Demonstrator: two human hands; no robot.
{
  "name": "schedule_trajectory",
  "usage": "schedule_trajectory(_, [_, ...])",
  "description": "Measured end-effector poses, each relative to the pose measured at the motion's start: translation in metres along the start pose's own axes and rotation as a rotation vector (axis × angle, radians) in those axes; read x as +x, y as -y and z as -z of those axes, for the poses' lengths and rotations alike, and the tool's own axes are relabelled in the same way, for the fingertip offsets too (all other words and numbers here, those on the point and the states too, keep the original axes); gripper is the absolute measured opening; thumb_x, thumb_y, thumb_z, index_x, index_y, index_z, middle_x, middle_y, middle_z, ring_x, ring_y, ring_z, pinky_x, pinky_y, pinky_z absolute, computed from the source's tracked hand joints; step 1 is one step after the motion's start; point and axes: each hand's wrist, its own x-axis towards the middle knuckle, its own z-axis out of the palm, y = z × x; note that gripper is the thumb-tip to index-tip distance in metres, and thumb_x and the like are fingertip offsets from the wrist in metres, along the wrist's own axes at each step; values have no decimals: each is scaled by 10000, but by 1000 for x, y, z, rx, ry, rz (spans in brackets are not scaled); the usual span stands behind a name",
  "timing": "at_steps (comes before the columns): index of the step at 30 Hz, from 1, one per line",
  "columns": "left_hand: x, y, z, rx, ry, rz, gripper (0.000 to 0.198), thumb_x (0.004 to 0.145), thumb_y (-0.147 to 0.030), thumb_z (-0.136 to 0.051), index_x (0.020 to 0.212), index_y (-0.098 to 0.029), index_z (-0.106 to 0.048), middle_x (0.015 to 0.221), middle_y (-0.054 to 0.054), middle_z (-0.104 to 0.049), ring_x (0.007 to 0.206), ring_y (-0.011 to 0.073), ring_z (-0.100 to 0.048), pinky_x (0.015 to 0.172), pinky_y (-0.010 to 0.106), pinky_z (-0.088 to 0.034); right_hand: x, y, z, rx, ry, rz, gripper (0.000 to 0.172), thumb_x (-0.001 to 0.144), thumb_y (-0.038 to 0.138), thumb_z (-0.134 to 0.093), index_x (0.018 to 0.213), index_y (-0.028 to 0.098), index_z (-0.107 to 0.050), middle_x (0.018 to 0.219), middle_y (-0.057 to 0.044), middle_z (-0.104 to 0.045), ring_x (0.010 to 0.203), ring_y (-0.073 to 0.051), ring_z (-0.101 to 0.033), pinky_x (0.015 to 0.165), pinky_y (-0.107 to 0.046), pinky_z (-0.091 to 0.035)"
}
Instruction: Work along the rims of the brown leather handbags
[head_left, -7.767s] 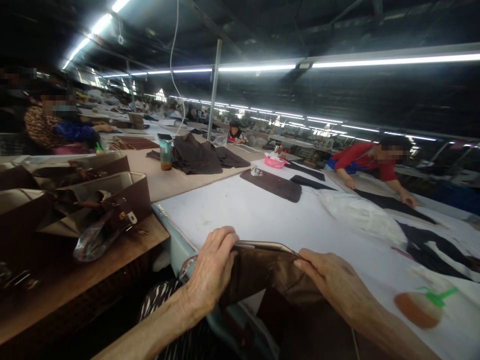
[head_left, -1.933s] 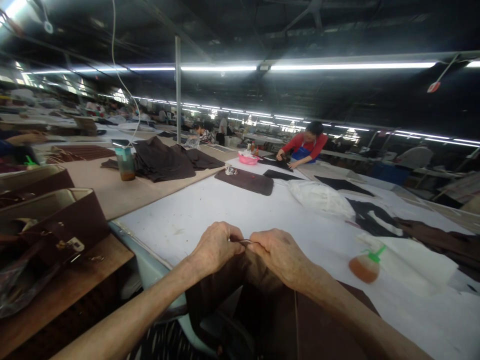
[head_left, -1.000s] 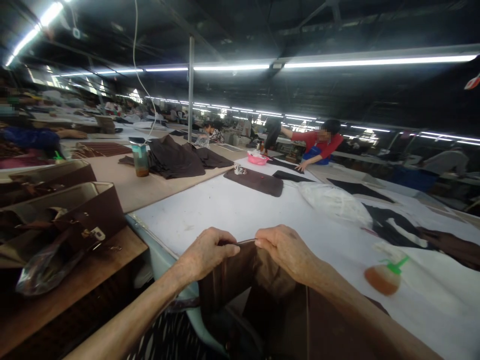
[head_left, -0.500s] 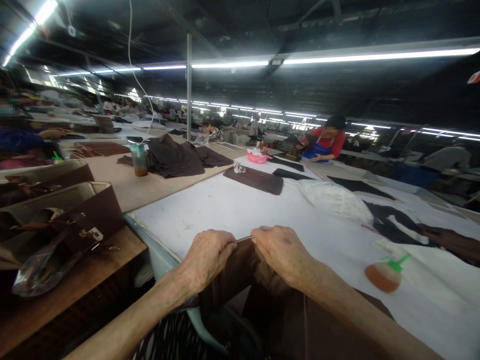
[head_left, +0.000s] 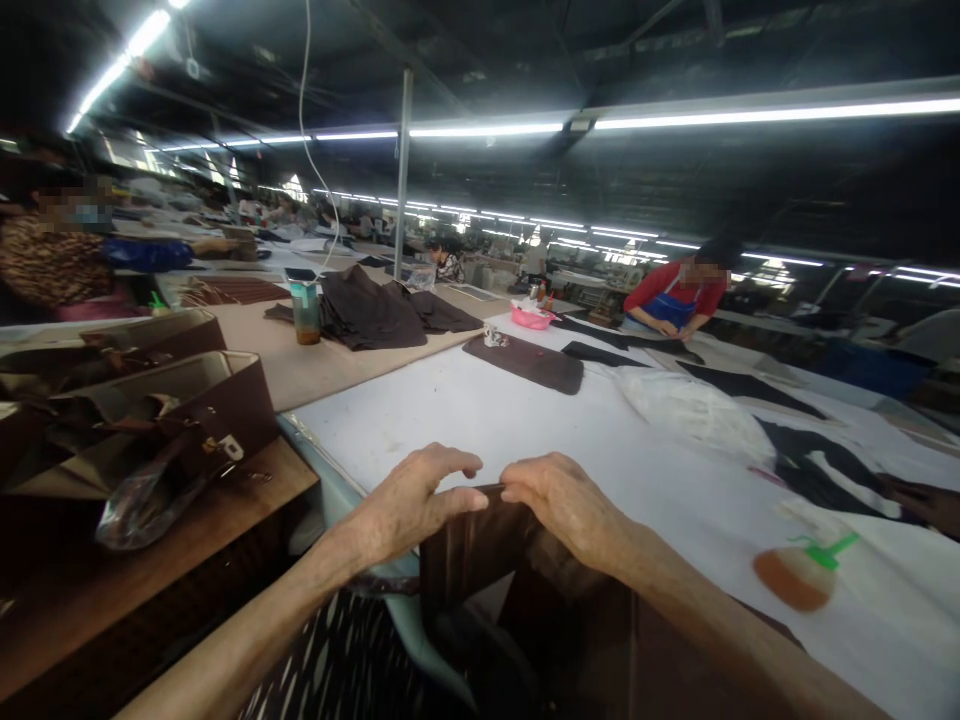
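Note:
A dark brown leather bag [head_left: 472, 550] stands upright at the near edge of the white tabletop, its lower part in shadow. My right hand [head_left: 562, 505] pinches its top edge between thumb and fingers. At the left end of that edge, my left hand [head_left: 412, 500] has thumb and fingertips apart, with the thumb close to the leather. Whether the thumb touches it I cannot tell. Beyond both hands lies a flat brown leather panel [head_left: 525, 366] with a small crumpled item on it.
Finished-looking brown bags [head_left: 240, 400] sit on a wooden stand [head_left: 277, 480] at left. A green-tipped glue bottle [head_left: 795, 578] lies at right, near white plastic sheeting [head_left: 682, 405]. A jar [head_left: 306, 315], dark leather pieces [head_left: 375, 310] and a pink basket [head_left: 531, 318] are farther back. Co-workers [head_left: 675, 295] work beyond.
My left hand has let go of the bag's top edge and opened its thumb and fingers. My right hand stays on the edge. The view has turned slightly left.

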Motion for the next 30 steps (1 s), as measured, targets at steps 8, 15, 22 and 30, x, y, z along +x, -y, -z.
schedule_trajectory(8, [-31, 2, 3, -100, -38, 226, 263, 683, -261, -642, 942, -213, -646, 864, -16, -597, 779, 151, -506, 705, 249, -366, -1, 6, -1, -31, 10, -61, 330, 863, 278, -454, 573, 156, -354, 536, 45, -323, 534, -83, -297, 535, -234, -235])
schedule_trajectory(15, [-22, -2, -11, -309, -144, 290, 182, 710, -294, -555, 736, -147, -660, 731, 14, -572, 722, 158, -518, 659, 249, -386, 1, 5, -7, -64, -17, -48, 278, 860, 271, -457, 608, 162, -416, 571, 44, -429, 575, -86, -378, 587, -230, -263])
schedule_trajectory(22, [-21, -2, -15, -511, -188, 396, 175, 620, -265, -592, 697, -120, -650, 652, 15, -552, 619, 135, -465, 557, 236, -348, 2, 16, -5, -44, 10, 51, 141, 857, 224, -461, 760, 208, -563, 710, 38, -561, 666, -95, -453, 630, -221, -288])
schedule_trajectory(30, [-25, -2, -18, -396, -253, 340, 145, 674, -237, -551, 681, -157, -672, 662, 0, -577, 650, 135, -485, 627, 246, -358, 10, 28, -6, 23, 85, 47, 268, 872, 277, -448, 640, 173, -533, 549, 43, -413, 547, -81, -359, 554, -214, -264])
